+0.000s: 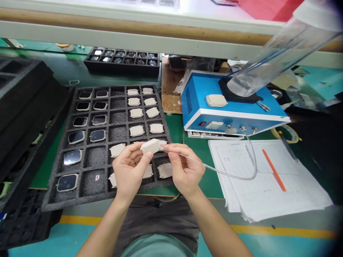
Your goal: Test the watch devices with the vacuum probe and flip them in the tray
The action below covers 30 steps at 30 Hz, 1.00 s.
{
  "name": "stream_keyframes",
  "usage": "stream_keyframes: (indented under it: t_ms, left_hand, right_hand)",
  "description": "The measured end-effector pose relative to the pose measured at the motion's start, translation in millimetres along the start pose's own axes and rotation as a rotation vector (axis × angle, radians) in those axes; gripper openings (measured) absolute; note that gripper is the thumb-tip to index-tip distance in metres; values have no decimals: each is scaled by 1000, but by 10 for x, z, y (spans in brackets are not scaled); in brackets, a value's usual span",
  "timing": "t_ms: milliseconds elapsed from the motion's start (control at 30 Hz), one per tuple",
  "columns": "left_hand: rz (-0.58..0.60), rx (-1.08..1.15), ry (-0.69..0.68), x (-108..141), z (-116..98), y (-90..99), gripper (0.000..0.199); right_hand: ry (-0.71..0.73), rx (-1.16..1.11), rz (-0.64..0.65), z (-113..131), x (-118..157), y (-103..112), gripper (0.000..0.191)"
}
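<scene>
Between the thumb and fingers of my left hand (131, 167) is a cream smartwatch case (150, 146), held up over the foam tray. My right hand (187, 167) pinches the end of a thin transparent tube (235, 177) close to the case's right side. Whether the tube's tip touches the case I cannot tell. From there the tube curves to a port on the blue box-shaped machine (230, 121). Below both hands, the dark grey foam tray (50, 189) carries watches with dark screens, such as one watch (67, 182), in its left columns and cream cases (137, 131) in its right columns.
Another cream case (215, 100) lies on the machine, beside a tall transparent cylinder (278, 50). Papers (241, 192) with an orange pen (273, 170) lie at right. Stacked black trays (24, 107) stand at left. A shelf edge (134, 39) spans the back, above a small watch tray (122, 67).
</scene>
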<state>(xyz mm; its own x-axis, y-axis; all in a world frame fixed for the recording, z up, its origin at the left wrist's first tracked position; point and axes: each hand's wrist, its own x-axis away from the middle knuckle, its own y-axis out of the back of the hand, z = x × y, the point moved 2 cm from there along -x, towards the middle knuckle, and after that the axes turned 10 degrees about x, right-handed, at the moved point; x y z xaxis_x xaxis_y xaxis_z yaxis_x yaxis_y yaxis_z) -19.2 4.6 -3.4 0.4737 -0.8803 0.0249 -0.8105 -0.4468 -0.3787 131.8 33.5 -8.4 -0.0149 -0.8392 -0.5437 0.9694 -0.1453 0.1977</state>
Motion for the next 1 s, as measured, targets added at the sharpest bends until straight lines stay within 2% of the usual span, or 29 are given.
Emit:
stream_keyframes:
  t_ms: [1000]
  left_hand:
    - [17,-29,-40,5,-18,-17,30]
  right_hand:
    - [-16,-12,5,7,-16,1,14]
